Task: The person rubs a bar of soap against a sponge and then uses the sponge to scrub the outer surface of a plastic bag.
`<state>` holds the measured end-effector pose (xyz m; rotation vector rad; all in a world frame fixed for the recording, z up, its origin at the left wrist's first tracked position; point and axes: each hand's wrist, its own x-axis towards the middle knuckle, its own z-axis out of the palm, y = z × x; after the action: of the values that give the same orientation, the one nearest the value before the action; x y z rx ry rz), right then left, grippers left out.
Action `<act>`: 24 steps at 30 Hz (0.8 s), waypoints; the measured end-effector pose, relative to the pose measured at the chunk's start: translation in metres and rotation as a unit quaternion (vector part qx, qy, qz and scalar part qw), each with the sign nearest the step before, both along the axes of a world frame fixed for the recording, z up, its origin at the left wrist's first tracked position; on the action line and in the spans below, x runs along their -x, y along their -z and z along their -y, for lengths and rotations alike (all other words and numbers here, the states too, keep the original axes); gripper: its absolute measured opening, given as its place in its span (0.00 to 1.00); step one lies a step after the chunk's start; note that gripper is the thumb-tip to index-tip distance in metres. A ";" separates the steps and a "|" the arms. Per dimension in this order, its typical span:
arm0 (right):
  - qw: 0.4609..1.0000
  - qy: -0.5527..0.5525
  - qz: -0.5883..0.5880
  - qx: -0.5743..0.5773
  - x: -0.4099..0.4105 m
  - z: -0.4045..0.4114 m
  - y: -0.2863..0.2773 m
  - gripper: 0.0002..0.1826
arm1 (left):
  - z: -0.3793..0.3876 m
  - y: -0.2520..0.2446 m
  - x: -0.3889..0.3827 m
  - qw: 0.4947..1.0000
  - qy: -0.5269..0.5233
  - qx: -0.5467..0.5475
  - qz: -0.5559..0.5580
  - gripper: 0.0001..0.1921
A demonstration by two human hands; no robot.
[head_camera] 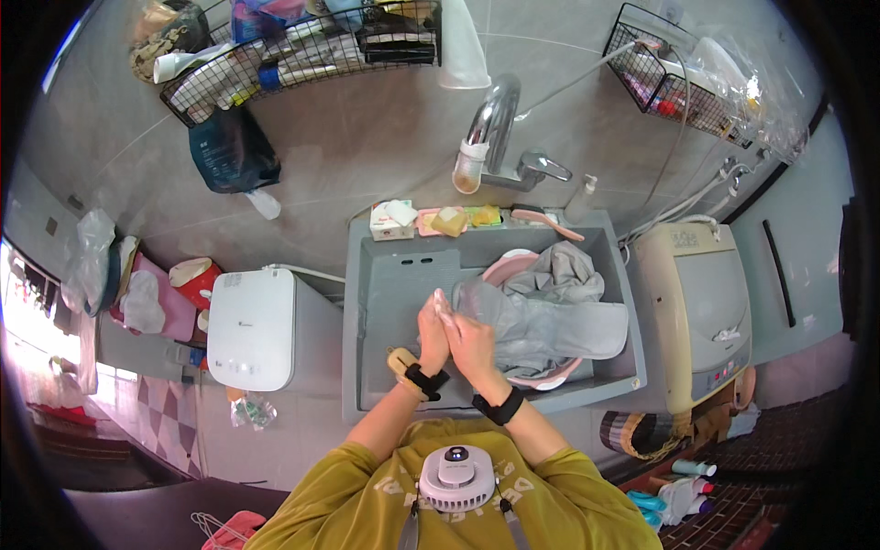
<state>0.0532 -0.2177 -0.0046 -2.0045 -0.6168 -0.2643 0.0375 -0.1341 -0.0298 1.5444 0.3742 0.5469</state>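
Observation:
My left hand and my right hand meet palm to palm above the grey laundry sink. Their fingers point away from me, and whitish wet patches show near the fingertips. Whatever may lie between the palms is hidden. Just right of my right hand, wet grey cloth is heaped over a pink basin. A flat, light grey panel of fabric spreads across the basin toward the sink's right side. Black bands circle both wrists, and a tan object sits by the left one.
On the sink's back ledge are soap bars, a pink-handled brush and a pump bottle. A chrome faucet overhangs the ledge. A white appliance stands left, a beige washing machine right. Wire baskets hang above.

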 end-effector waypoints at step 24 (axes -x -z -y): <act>0.993 0.044 0.097 0.054 -0.002 0.001 -0.003 0.09 | 0.004 -0.009 0.001 0.992 -0.002 -0.124 -0.006 0.21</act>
<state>0.0554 -0.2185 -0.0015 -2.1293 -0.6771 -0.4944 0.0361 -0.1386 -0.0212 1.7880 0.3281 0.6047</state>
